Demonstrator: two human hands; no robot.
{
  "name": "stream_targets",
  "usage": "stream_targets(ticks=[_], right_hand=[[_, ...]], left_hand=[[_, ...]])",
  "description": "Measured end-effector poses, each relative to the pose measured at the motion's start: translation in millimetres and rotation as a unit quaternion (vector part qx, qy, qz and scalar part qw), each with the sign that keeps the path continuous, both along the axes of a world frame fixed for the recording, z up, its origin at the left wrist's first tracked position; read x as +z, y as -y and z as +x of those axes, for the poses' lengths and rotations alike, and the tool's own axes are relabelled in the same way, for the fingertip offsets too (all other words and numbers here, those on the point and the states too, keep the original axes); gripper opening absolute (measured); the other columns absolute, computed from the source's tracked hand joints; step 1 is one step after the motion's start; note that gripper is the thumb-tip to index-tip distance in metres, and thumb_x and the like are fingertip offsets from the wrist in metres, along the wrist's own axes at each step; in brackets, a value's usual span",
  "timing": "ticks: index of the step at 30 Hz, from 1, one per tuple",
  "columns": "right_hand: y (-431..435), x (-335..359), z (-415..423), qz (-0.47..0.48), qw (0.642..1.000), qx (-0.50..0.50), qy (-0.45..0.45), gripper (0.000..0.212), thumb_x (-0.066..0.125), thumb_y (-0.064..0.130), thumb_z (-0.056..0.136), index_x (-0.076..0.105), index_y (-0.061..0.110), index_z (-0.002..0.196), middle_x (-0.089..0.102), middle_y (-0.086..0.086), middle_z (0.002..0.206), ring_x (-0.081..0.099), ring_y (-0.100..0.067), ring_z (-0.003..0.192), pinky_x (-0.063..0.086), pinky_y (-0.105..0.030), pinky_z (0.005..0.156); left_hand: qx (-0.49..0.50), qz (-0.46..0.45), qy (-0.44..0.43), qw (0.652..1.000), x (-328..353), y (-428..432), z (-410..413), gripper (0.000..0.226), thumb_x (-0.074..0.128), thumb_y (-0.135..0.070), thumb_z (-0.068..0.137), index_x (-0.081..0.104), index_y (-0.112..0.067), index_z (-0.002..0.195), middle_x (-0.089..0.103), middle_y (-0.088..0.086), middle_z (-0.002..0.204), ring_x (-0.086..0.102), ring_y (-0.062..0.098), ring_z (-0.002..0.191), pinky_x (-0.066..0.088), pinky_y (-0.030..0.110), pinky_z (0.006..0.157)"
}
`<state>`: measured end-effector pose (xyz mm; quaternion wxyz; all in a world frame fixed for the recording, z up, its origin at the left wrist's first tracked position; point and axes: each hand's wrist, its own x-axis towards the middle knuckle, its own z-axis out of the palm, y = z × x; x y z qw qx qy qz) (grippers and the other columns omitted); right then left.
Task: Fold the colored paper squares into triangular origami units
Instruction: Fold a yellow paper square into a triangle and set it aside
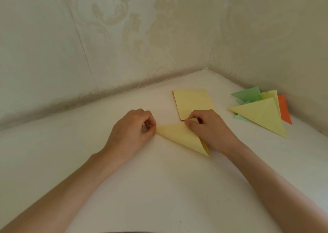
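Yellow paper [182, 136] lies on the white table [159, 188] between the two hands, folded over into a triangle whose long fold runs from the left corner down to a point at the lower right; there the top layer curls up a little off the layer beneath. The left hand [131, 131] rests on the table with its fingers curled in, thumb and forefinger pinching the paper's left corner. The right hand [211, 129] is curled too, its thumb and fingertips pinching the upper corner of the triangle, where a small bit of yellow shows between the fingers. Just behind the right hand sits a stack of flat squares [193, 103] – yellow on top, with a thin orange-red edge showing along its left and near sides, the near end partly hidden by the knuckles. Well to the right, close to the corner of the patterned wall [124, 37], is a loose pile of folded pieces: a large yellow triangle [260, 115] on top, green triangles [248, 94] behind and under it, and an orange piece [284, 108] at the far right edge
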<state>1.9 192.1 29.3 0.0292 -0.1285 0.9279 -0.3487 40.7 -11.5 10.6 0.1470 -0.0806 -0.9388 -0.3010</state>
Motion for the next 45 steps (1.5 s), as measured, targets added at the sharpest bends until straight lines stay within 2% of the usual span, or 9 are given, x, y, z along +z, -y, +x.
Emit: stream_targets(ticks=[7, 13, 17, 20, 23, 33, 38, 41, 45], right_hand=[[3, -3, 1, 0.093, 0.992, 0.054, -0.058, 0.014, 0.042, 0.018, 0.097, 0.054, 0.013, 0.091, 0.052, -0.004, 0.094, 0.037, -0.02, 0.096, 0.023, -0.027, 0.069], [4, -12, 3, 0.13, 0.979, 0.061, -0.144, 0.017, 0.041, 0.015, 0.097, 0.054, 0.004, 0.095, 0.052, -0.009, 0.093, 0.038, -0.023, 0.091, 0.025, -0.025, 0.073], [-5, -19, -2, 0.146, 0.971, 0.072, -0.172, 0.017, 0.046, 0.023, 0.097, 0.055, 0.008, 0.098, 0.049, -0.004, 0.097, 0.034, -0.019, 0.092, 0.023, -0.023, 0.077], [-13, -18, -9, 0.112, 0.973, 0.091, -0.179, 0.016, 0.057, 0.023, 0.092, 0.058, 0.015, 0.106, 0.048, -0.001, 0.106, 0.031, -0.014, 0.094, 0.032, -0.029, 0.088], [-15, -14, -13, 0.138, 0.925, 0.224, -0.274, 0.03, 0.056, 0.002, 0.08, 0.067, 0.015, 0.105, 0.059, -0.005, 0.109, 0.042, -0.017, 0.095, 0.042, -0.035, 0.078], [-26, -24, -12, 0.082, 0.919, 0.326, -0.206, 0.051, 0.028, 0.006, 0.082, 0.065, 0.006, 0.117, 0.064, -0.012, 0.115, 0.05, -0.017, 0.104, 0.035, -0.018, 0.094], [-25, -23, -10, 0.099, 0.913, 0.333, -0.212, 0.051, 0.029, 0.007, 0.082, 0.066, 0.005, 0.115, 0.065, -0.013, 0.113, 0.058, -0.027, 0.1, 0.041, -0.03, 0.088], [-25, -22, -11, 0.098, 0.915, 0.334, -0.204, 0.052, 0.028, 0.006, 0.081, 0.066, 0.005, 0.117, 0.064, -0.014, 0.114, 0.059, -0.029, 0.102, 0.041, -0.031, 0.089], [-25, -23, -10, 0.09, 0.919, 0.327, -0.202, 0.052, 0.027, 0.008, 0.082, 0.066, 0.006, 0.117, 0.064, -0.014, 0.114, 0.06, -0.031, 0.103, 0.046, -0.038, 0.089]], left_hand=[[-0.079, -0.131, -0.102, 0.983, -1, -6, 7, 0.034, 0.066, 0.014, 0.072, 0.071, -0.007, 0.098, 0.067, 0.005, 0.099, 0.064, 0.03, 0.078, 0.055, 0.037, 0.064], [-0.08, -0.2, -0.068, 0.974, -9, -12, 14, 0.033, 0.062, 0.001, 0.071, 0.072, -0.007, 0.101, 0.072, 0.006, 0.106, 0.071, 0.026, 0.079, 0.059, 0.038, 0.057], [-0.096, -0.249, -0.03, 0.963, -11, -10, 16, 0.052, 0.029, -0.018, 0.078, 0.07, -0.006, 0.108, 0.069, 0.008, 0.112, 0.07, 0.019, 0.094, 0.055, 0.037, 0.078], [-0.092, -0.21, 0.036, 0.973, -5, -12, 23, 0.078, 0.005, -0.036, 0.077, 0.045, -0.013, 0.139, 0.04, -0.003, 0.147, 0.042, 0.007, 0.132, 0.023, 0.02, 0.109], [-0.087, -0.196, 0.063, 0.975, -6, -12, 26, 0.092, -0.009, -0.046, 0.066, 0.02, -0.022, 0.15, 0.012, -0.011, 0.156, 0.011, 0.0, 0.143, -0.006, 0.009, 0.106], [-0.168, -0.224, 0.158, 0.947, 1, -12, 40, 0.064, -0.003, -0.057, 0.065, -0.011, -0.063, 0.128, -0.029, -0.005, 0.147, -0.028, 0.013, 0.14, -0.022, 0.021, 0.109], [-0.185, -0.233, 0.029, 0.954, -9, -32, 49, 0.063, 0.02, -0.049, 0.086, 0.03, -0.032, 0.146, 0.014, 0.011, 0.156, 0.014, 0.023, 0.145, -0.004, 0.02, 0.113], [-0.226, -0.199, 0.098, 0.949, -12, -34, 56, 0.045, 0.001, -0.063, 0.081, -0.002, -0.075, 0.124, -0.024, 0.0, 0.155, -0.029, 0.007, 0.139, -0.022, 0.015, 0.107], [-0.252, -0.217, 0.13, 0.934, -4, -33, 54, 0.043, 0.0, -0.068, 0.076, -0.007, -0.081, 0.117, -0.034, 0.001, 0.151, -0.038, 0.008, 0.134, -0.03, 0.011, 0.099]])
